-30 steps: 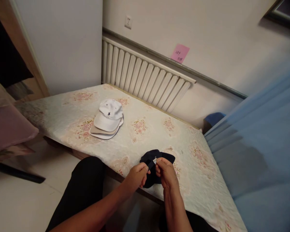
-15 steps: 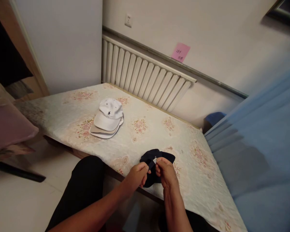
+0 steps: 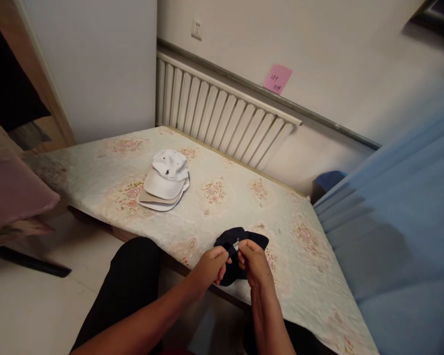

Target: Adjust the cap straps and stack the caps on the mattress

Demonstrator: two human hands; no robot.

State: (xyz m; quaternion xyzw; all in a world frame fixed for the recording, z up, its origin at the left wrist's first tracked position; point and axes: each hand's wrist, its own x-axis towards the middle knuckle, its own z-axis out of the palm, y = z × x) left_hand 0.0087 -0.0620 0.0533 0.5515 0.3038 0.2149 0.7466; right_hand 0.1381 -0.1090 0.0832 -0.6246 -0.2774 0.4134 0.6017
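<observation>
The left hand (image 3: pixel 213 266) grips the dark cap's (image 3: pixel 230 236) strap (image 3: pixel 231 251), perhaps for tension. The right hand (image 3: pixel 256 262) pinches a pale piece (image 3: pixel 236 245) (buckle?).

The dark cap (image 3: pixel 233 274) is matt cloth; its clasp (image 3: pixel 236 245) looks metallic; bedcover (image 3: pixel 240 202), puckered cloth; note (image 3: pixel 277 79), paper.

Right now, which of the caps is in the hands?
The dark cap at the near edge of the floral cover: left hand and right hand both grip it. The others, white and beige, sit untouched in a stack farther off.
</observation>
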